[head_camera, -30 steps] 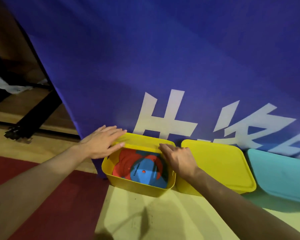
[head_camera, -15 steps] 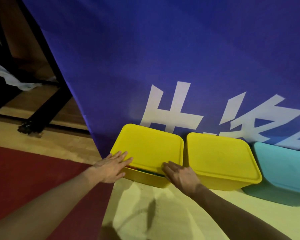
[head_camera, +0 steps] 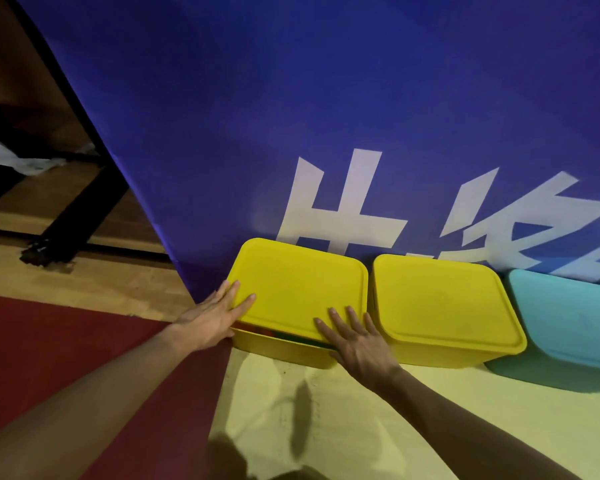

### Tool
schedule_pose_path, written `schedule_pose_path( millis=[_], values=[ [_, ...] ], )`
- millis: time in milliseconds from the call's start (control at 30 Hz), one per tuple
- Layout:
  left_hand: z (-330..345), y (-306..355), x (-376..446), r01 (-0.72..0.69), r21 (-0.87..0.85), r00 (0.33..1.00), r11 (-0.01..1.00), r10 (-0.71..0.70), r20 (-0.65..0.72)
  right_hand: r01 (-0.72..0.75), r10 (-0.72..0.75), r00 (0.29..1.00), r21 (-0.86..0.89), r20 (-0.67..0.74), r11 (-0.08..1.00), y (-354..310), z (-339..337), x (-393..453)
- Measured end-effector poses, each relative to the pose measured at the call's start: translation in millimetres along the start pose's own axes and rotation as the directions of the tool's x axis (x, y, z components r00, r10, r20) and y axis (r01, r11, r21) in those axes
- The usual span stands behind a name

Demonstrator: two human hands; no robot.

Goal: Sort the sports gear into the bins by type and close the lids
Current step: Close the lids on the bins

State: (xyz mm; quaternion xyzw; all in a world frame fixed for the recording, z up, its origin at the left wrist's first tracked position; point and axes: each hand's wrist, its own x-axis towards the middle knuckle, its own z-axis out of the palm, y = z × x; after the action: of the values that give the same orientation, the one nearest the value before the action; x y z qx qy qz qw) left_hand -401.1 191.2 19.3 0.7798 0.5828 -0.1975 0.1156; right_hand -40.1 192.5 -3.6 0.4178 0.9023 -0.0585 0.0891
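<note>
Lid (head_camera: 297,282) pressed onto the left bin (head_camera: 284,349)
It's touched by the left hand (head_camera: 210,318) and right hand (head_camera: 355,339), fingers flat and slightly spread; near edge is left gapped.

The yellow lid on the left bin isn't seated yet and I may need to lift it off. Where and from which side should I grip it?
Grip the yellow lid by its near edge, coming from the front: that edge stands raised above the left bin, leaving a gap for fingers. The banner blocks the back.
</note>
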Motion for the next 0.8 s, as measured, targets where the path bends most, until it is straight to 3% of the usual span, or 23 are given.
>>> schedule_pose_path(
  millis=[233,400,500,567,700,800],
  values=[
    [-13,10,-10,-0.023,0.136,0.996,0.99,0.01,0.091,0.077,-0.074,0.996,-0.054,0.049,0.996,3,1,-3],
    [-20,24,-2,-0.031,0.172,0.987,0.985,0.003,0.161,0.032,-0.025,0.997,-0.097,0.07,0.995,14,-5,4],
    [-27,34,7,-0.013,0.128,0.971,0.992,-0.018,0.238,0.001,0.016,0.987,-0.11,0.159,0.994,29,-12,11],
    [-35,31,12,-0.01,0.102,0.976,0.995,-0.013,0.218,0.026,-0.009,0.982,-0.088,0.19,0.996,31,-20,13],
    [-61,5,24,-0.052,0.081,0.998,0.995,0.05,0.025,-0.027,0.03,0.982,-0.023,0.184,0.999,31,-55,32],
    [-72,-16,47,-0.06,0.056,0.99,0.997,0.052,0.129,-0.081,0.096,0.966,-0.068,0.24,0.994,39,-65,57]
  ],
)
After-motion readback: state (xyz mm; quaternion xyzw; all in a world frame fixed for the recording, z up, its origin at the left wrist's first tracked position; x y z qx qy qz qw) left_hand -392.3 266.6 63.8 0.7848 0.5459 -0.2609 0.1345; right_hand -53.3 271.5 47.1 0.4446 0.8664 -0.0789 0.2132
